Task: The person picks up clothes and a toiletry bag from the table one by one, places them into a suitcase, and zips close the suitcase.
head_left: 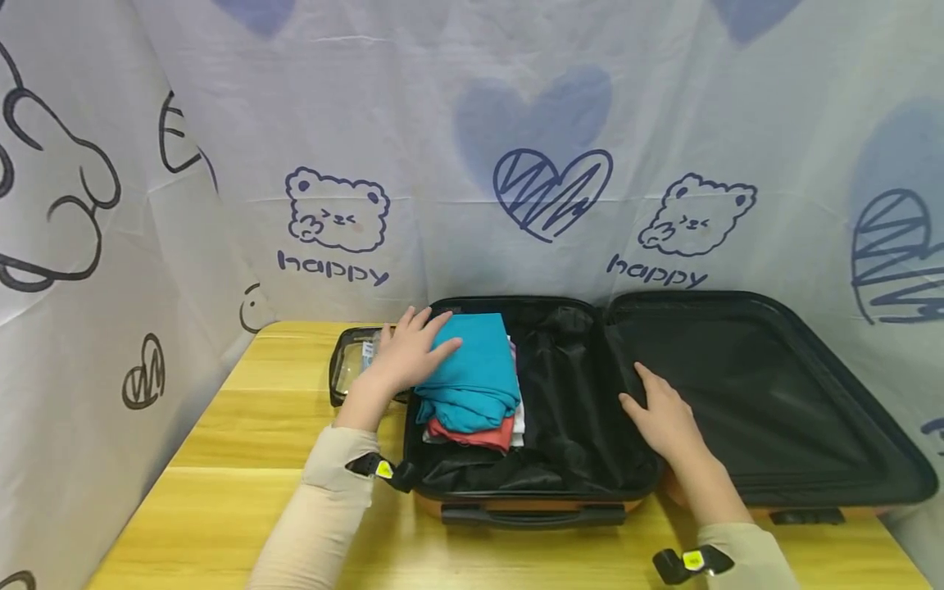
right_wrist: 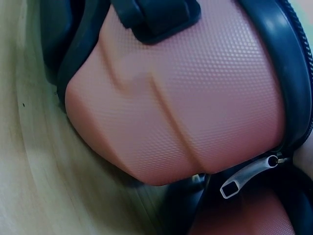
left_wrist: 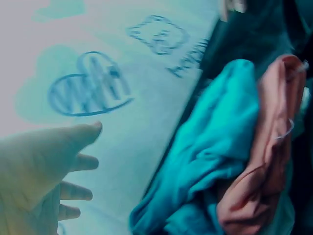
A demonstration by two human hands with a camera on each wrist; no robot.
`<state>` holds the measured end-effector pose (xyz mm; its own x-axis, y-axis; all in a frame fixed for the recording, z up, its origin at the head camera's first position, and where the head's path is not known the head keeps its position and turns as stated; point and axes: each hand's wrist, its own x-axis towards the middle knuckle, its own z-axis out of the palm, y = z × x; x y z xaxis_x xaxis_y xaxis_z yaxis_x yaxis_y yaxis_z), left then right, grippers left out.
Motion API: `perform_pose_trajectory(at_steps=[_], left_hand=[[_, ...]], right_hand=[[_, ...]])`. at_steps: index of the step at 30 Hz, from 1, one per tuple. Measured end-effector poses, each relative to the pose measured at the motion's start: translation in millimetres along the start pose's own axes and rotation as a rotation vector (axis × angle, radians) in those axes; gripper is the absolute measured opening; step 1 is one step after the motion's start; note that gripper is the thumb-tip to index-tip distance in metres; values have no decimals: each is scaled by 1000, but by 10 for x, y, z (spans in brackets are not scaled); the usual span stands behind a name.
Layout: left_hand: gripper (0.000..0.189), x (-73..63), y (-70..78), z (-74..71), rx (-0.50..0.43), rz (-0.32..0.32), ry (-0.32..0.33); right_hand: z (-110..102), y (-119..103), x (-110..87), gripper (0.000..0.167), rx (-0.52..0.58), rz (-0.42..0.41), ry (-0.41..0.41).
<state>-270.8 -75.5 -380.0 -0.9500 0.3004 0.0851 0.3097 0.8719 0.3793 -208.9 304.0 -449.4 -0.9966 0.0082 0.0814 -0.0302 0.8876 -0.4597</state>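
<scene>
Far left, patterned curtain [head_left: 214,147], wrapping round behind the wood-grain table [head_left: 236,434], with "happy" lettered under each of two bear drawings. On the table, just beside the suitcase, a clear container [head_left: 337,365] with black rim and small white label [head_left: 368,354], print too small to read. Next, left hand [head_left: 413,352], fingers spread, thumb over the teal cloth [head_left: 483,352]; impossible to tell whether touching. On its wrist, a yellow tag [head_left: 384,469], unreadable. Under the teal cloth, coral cloth [head_left: 479,436] and some white fabric [head_left: 519,419], stacked in the left half of the open suitcase [head_left: 531,493]; long axis of the stack from near to far, bunched end toward the wearer. Suitcase handle [head_left: 534,518] pointing toward the wearer, hinge line running away toward the curtain. Right hand [head_left: 667,422] at the hinge side, thumb and forefinger apart, remaining fingers hard to tell. Farthest right, lid [head_left: 745,385] laid open, black inside. From the right wrist, coral textured shell [right_wrist: 210,112] and metal zip pull [right_wrist: 244,179], no readable brand.
</scene>
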Motion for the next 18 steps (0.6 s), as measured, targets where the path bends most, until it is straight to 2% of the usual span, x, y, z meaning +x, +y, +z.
perform_pose_trajectory(at_steps=[5,9,13,18], left_hand=[[63,-262,-147,-93,-87,-12,104],[64,-430,-281,-126,-122,-33,176],[64,-534,-409,-180,-147,-56,240],[61,-562,-547,-237,-144,-61,344]], right_hand=[[7,3,-3,68,0,-3,2],[9,5,-13,68,0,-3,3],[5,1,-14,68,-2,-8,12],[-6,1,-13,68,1,-7,20]])
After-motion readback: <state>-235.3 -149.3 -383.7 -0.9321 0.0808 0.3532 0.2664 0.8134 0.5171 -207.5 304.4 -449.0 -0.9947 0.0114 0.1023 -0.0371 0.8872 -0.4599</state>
